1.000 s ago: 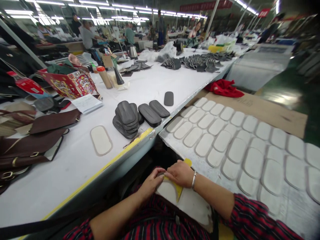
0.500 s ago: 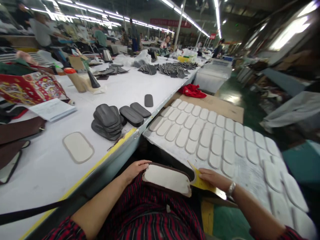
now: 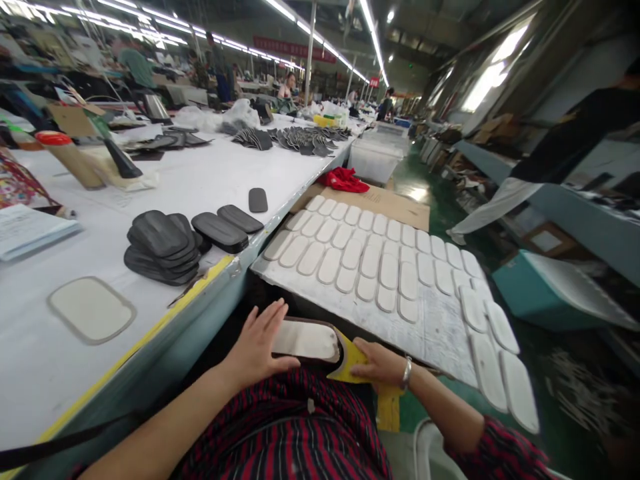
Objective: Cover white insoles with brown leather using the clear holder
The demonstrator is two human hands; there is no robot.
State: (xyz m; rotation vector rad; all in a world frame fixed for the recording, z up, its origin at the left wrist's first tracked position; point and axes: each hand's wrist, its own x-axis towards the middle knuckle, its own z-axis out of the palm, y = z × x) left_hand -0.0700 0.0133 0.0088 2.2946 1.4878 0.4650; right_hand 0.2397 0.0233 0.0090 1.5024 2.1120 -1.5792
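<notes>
In front of my lap is an oblong panel (image 3: 306, 340) with a whitish face and a dark brown rim. My left hand (image 3: 256, 347) lies over its left end, fingers stretched and thumb apart, hiding that end. At the panel's right end, my right hand (image 3: 377, 363) grips a bent yellow sheet (image 3: 345, 367), which meets the rim there. What the sheet is made of I cannot tell. To the right, a board (image 3: 443, 333) carries several rows of white oblong pads (image 3: 370, 257) with grey edges.
Dark grey oblong pads (image 3: 160, 247) are stacked on the white table (image 3: 200, 173), left. A single white pad (image 3: 91, 310) lies nearer me. Red cloth (image 3: 344, 179) rests beyond the board, on cardboard (image 3: 395, 205). A person (image 3: 565, 140) stands by a right-hand bench; a teal box (image 3: 555, 293) is below.
My view has swung right, bringing a person into sight. My left hand has gone from holding the panel's left edge to lying spread over it. The yellow sheet now bends against the panel's right end.
</notes>
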